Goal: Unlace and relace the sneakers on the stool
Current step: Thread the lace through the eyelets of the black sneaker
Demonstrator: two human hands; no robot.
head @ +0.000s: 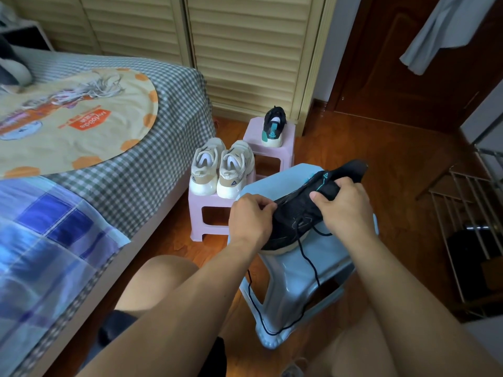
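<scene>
Left: bed [168, 148] with checked sheet, round yellow mat [81, 131] on top, blue plaid quilt [46, 240] at near end. Behind: louvred doors [245, 50], dark wooden door [408, 63] to their right with pale cloth [446, 31] hanging before it. Right edge: metal rack [468, 221] on wooden floor [402, 170].

Reddish wooden floor [381, 148], cream louvred wardrobe doors [245, 44], checked bed [163, 137], dark wooden door [408, 77]

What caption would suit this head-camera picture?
Both hands, left and right, grip a black sneaker on a blue stool, its lace dangling.
</scene>
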